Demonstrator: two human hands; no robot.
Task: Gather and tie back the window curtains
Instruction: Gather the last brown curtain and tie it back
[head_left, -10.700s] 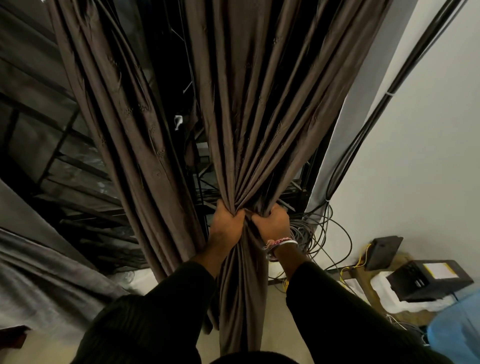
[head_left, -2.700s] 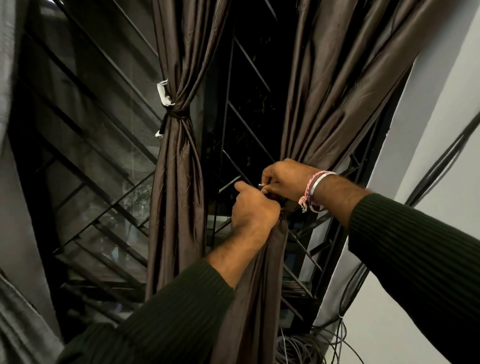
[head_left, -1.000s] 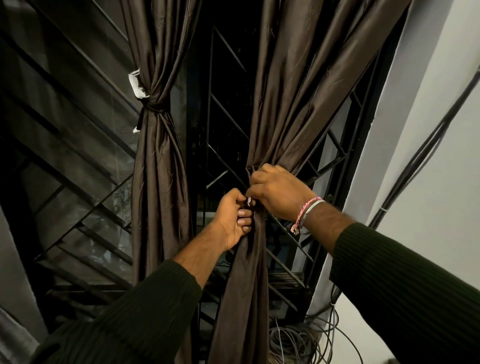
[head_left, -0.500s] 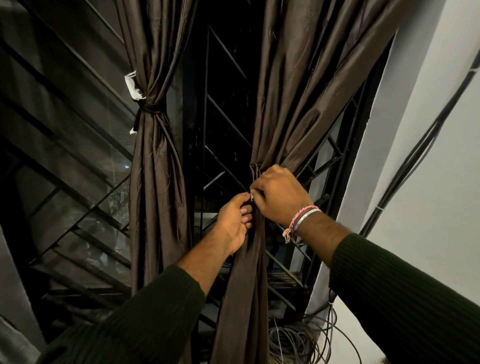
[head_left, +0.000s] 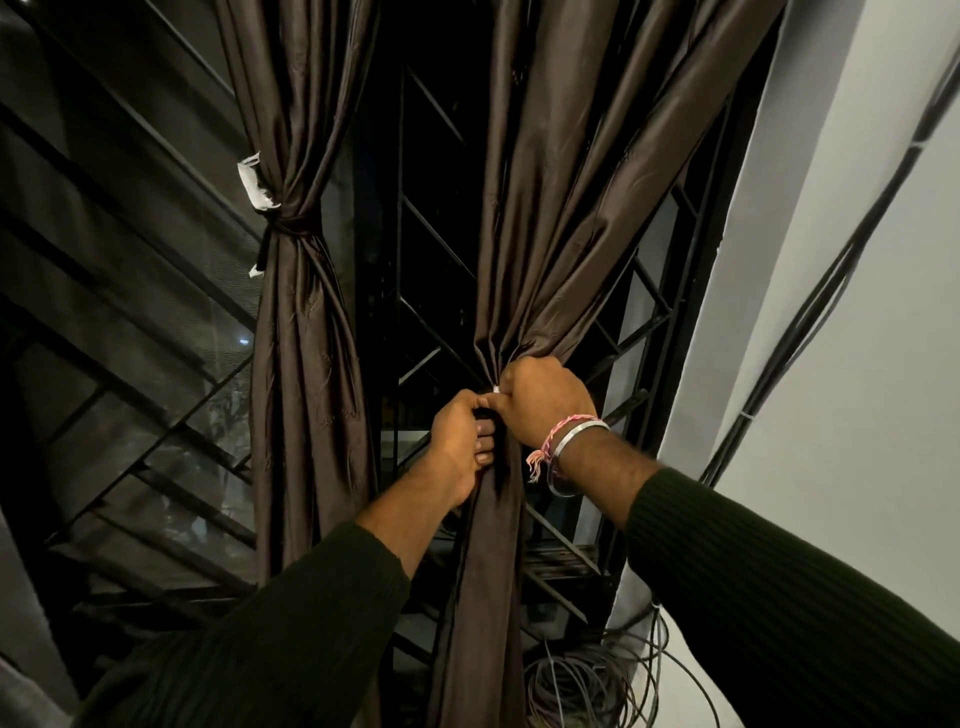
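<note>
Curtains hang in two brown panels across a dark barred window. Leftmost, the window grille (head_left: 130, 322) runs in black diagonal bars behind mesh. Next comes the left curtain (head_left: 306, 389), already cinched into a narrow waist by a dark tie (head_left: 291, 228), with a scrap of white tape (head_left: 254, 182) stuck at its outer edge just above the knot; below the waist the cloth falls straight and slim. Between the two panels is a tall dark gap of bare bars, open from top to bottom.

The left hand (head_left: 462, 441) reaches up from a dark ribbed sleeve, palm turned toward the right, fingers curled tight round the bunched neck of the right curtain (head_left: 561, 182). The right hand (head_left: 545, 400) sits just above and touching it, knuckles up, fingers folded over the same gathered neck; a small white bit shows at its thumb side, too small to identify. Above the hands the cloth fans out wide to the upper right; below them it drops as a narrow rope.

A pink thread band and a metal bangle (head_left: 576, 441) circle the right wrist. Farther right stands the pale wall (head_left: 857, 312), crossed by black cables (head_left: 810, 312), with loose wire coils (head_left: 587, 686) heaped at its foot
</note>
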